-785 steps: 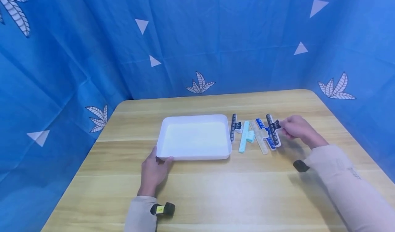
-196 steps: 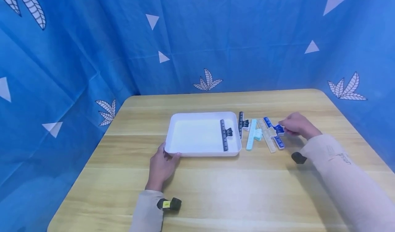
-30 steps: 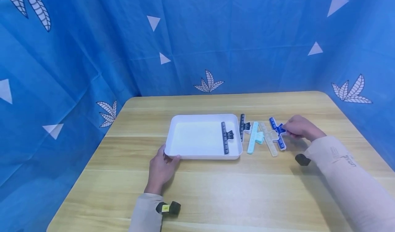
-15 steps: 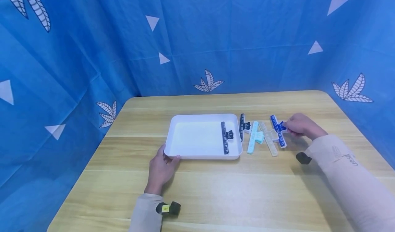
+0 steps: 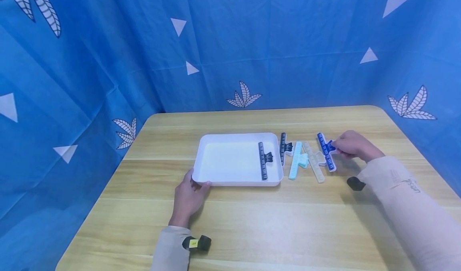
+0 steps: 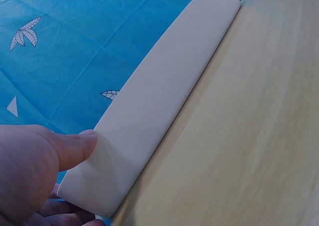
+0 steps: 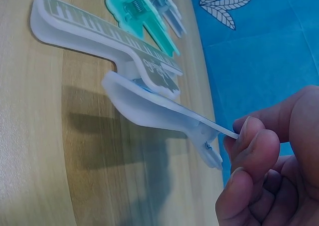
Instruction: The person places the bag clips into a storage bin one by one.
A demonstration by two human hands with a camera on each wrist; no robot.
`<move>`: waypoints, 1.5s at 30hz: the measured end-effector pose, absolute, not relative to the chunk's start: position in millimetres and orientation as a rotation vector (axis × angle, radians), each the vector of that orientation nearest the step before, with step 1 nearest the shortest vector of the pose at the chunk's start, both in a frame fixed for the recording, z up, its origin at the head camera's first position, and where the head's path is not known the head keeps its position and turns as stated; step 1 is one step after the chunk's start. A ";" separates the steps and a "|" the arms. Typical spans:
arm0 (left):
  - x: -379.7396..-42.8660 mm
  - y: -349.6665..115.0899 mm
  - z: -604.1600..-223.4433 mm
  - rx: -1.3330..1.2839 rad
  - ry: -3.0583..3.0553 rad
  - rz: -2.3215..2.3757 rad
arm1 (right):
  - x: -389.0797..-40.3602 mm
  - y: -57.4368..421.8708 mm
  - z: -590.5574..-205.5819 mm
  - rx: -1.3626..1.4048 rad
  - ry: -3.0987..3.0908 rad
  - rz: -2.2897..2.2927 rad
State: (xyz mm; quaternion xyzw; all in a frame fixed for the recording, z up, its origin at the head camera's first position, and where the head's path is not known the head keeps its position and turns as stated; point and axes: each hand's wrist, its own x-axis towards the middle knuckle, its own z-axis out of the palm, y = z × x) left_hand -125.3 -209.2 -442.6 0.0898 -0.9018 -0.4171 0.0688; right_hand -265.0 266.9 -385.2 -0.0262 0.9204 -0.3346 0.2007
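Note:
My left hand (image 5: 188, 199) grips the near left corner of a white tray (image 5: 230, 183); in the left wrist view its thumb (image 6: 79, 146) lies on the tray's outer wall. A black-and-white ruler-like clip (image 5: 262, 161) lies inside the tray, at its right end. My right hand (image 5: 354, 146) pinches a blue-and-white clip (image 5: 327, 153) by its handle side between thumb and fingers. Seen from the right wrist, this blue clip (image 7: 149, 109) is tilted above the wood, its shadow below. A clear beige clip (image 5: 314, 162) lies just left of it.
Between tray and right hand, a turquoise clip (image 5: 295, 160) and a second black clip (image 5: 283, 149) lie side by side on the wooden table (image 5: 252, 231). The black clip is close against the tray's right wall. A blue curtain (image 5: 223, 43) hangs behind the table.
Earlier the right hand held a black clip, which later lies in the tray. Since then it has taken the blue clip, moving it slightly right and back. The left hand keeps its grip.

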 end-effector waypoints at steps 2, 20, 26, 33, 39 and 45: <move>-125.1 -209.2 -442.4 0.271 -2.717 -1.252 | -263.9 266.8 -383.5 -0.074 2.575 -0.935; -124.3 -208.8 -441.4 0.260 -2.714 -1.239 | -262.1 267.4 -371.7 -0.073 2.544 -0.972; -124.0 -209.0 -441.8 0.260 -2.717 -1.233 | -261.6 265.0 -370.8 -0.086 2.547 -0.974; -123.7 -208.6 -440.1 0.259 -2.714 -1.238 | -260.5 262.8 -371.0 -0.085 2.558 -0.976; -123.4 -208.3 -440.2 0.272 -2.722 -1.226 | -259.8 259.5 -370.1 -0.090 2.562 -0.972; -122.7 -208.2 -440.1 0.276 -2.724 -1.219 | -260.8 256.1 -370.9 -0.086 2.561 -0.964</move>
